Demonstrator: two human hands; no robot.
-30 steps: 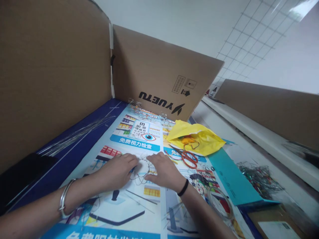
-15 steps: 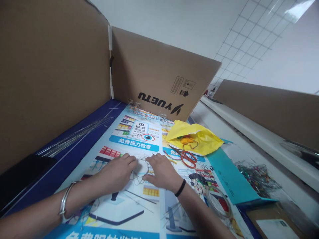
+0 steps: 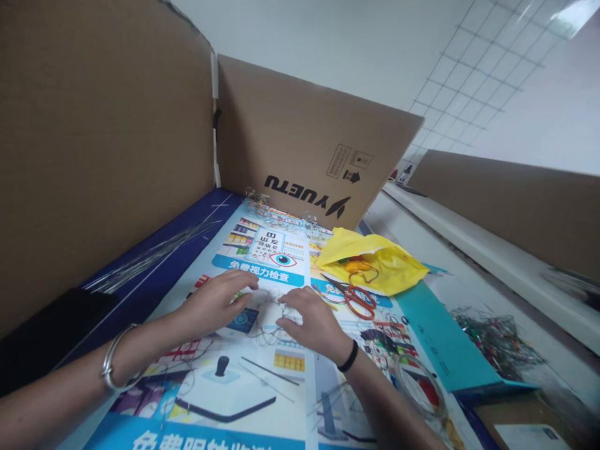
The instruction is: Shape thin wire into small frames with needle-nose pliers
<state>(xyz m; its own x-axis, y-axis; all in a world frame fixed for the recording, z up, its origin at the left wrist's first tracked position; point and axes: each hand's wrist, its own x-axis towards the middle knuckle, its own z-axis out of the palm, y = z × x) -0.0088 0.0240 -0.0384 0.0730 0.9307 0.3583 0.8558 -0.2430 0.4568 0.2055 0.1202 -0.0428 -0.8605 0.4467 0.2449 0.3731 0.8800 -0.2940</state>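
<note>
A thin wire bent into rounded loops [image 3: 268, 336] lies on the printed poster sheet between my hands. My left hand [image 3: 220, 304] is lifted a little to the left of it, thumb and fingers apart, holding nothing. Close against the wire's right side is my right hand [image 3: 313, 322], its thumb and forefinger spread around the edge of the loops. Whether its fingertips touch the wire is hard to make out. Orange-handled scissors [image 3: 360, 302] lie just beyond my right hand, beside a few coloured strands [image 3: 323, 295].
A yellow bag [image 3: 398, 265] lies open behind the scissors. Straight wires [image 3: 154, 253] rest at the left, a wire coil [image 3: 422, 387] at the right front. Cardboard panels [image 3: 300, 125] wall the back and left. A tangled wire heap [image 3: 497, 340] sits beyond the teal flap [image 3: 435, 331].
My left hand has moved away from the wire loops to the left, its fingers opening. My right hand stays beside the loops. The view has shifted slightly.
</note>
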